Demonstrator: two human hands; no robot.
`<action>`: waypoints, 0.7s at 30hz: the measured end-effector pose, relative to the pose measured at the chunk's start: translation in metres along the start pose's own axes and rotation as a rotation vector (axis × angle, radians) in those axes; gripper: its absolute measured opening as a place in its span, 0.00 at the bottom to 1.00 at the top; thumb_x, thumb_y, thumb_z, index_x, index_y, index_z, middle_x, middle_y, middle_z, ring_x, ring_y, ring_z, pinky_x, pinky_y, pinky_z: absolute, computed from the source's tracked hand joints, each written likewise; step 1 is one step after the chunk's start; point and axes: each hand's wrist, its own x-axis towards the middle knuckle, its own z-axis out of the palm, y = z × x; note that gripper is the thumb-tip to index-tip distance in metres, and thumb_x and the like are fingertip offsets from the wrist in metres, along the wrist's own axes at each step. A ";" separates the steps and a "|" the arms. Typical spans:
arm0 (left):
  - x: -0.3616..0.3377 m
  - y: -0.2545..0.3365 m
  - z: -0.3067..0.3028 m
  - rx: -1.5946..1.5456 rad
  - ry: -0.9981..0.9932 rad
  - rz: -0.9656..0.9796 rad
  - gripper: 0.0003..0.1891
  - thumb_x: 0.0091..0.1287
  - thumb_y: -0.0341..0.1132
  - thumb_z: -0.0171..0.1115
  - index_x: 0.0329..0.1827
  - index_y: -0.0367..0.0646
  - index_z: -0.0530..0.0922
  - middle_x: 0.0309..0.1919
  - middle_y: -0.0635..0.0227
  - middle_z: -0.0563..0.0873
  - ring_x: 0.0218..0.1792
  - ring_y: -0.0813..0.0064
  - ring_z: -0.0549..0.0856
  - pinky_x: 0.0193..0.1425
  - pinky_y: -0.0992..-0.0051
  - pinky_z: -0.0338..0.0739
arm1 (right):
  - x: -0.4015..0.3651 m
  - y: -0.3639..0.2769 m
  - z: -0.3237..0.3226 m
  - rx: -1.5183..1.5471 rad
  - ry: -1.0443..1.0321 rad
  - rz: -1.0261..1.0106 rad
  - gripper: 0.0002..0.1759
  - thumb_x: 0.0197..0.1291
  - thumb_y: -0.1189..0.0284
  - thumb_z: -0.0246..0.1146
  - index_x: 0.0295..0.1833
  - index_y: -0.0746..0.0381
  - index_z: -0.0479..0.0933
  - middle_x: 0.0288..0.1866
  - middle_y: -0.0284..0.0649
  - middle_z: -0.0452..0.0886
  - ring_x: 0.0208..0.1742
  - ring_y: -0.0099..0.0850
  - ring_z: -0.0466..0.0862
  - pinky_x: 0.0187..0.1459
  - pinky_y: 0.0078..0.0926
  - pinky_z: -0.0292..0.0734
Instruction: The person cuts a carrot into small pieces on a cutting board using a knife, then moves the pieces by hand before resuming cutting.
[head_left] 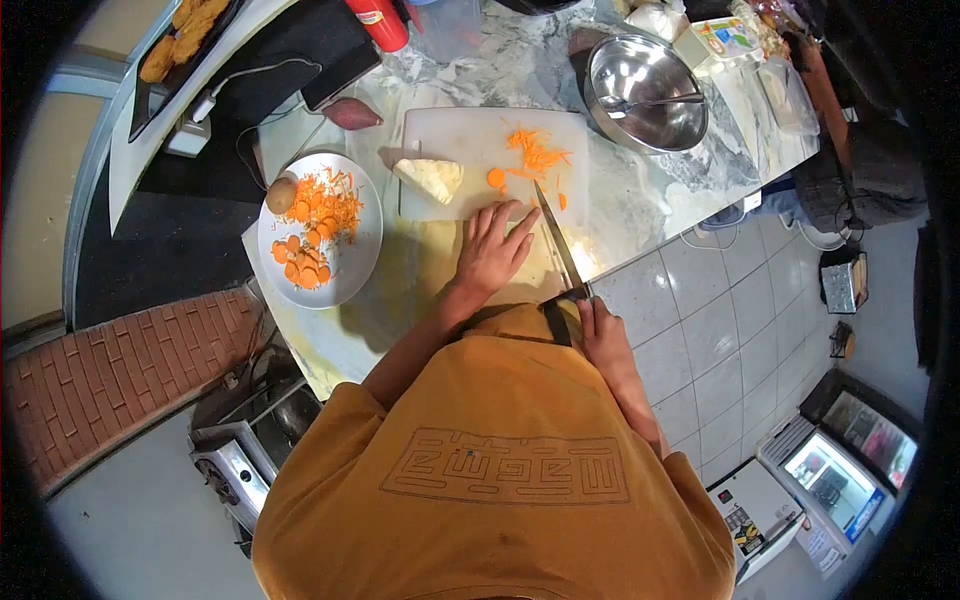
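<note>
My right hand (606,338) is closed round the handle of a kitchen knife (560,238). Its long blade points away from me, with the tip over the near right part of the white cutting board (430,125). My left hand (490,248) has its fingers stretched out at the board's near edge, left of the blade. Carrot shreds (535,152) and an orange carrot slice (496,178) lie on the board just beyond my fingertips. A pale yellow wedge (430,179), cabbage-like in look, rests at the board's left side.
Left of the board, a white plate (350,270) holds shredded carrot, carrot slices and a brown round item (281,195). A purple sweet potato (352,114) lies behind it. A steel bowl (640,125) with a utensil inside stands at the back right, near packages (720,40).
</note>
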 end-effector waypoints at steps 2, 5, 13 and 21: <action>-0.001 -0.001 0.001 -0.029 0.000 -0.004 0.23 0.68 0.38 0.61 0.67 0.52 0.77 0.60 0.60 0.75 0.59 0.56 0.73 0.63 0.54 0.65 | 0.000 0.004 0.003 -0.007 0.016 -0.021 0.18 0.76 0.59 0.50 0.47 0.66 0.73 0.32 0.69 0.79 0.39 0.69 0.79 0.37 0.63 0.72; -0.002 -0.002 0.001 -0.044 0.005 -0.003 0.22 0.68 0.37 0.61 0.67 0.51 0.77 0.59 0.60 0.75 0.59 0.56 0.74 0.63 0.55 0.66 | 0.000 0.005 0.004 -0.018 0.030 -0.043 0.18 0.77 0.59 0.50 0.47 0.65 0.72 0.31 0.69 0.79 0.38 0.69 0.79 0.36 0.64 0.72; -0.001 0.000 -0.002 -0.036 -0.007 -0.006 0.22 0.69 0.36 0.61 0.67 0.51 0.78 0.59 0.61 0.76 0.59 0.57 0.74 0.64 0.55 0.66 | 0.000 0.006 0.006 -0.028 0.032 -0.050 0.18 0.76 0.59 0.50 0.47 0.65 0.71 0.29 0.68 0.79 0.36 0.69 0.79 0.34 0.64 0.73; 0.000 -0.002 -0.002 -0.086 -0.005 -0.011 0.21 0.69 0.37 0.62 0.66 0.52 0.79 0.59 0.63 0.77 0.59 0.58 0.74 0.63 0.57 0.65 | 0.000 0.004 0.005 -0.055 0.036 -0.047 0.18 0.76 0.60 0.50 0.46 0.65 0.72 0.28 0.69 0.79 0.35 0.69 0.80 0.32 0.63 0.74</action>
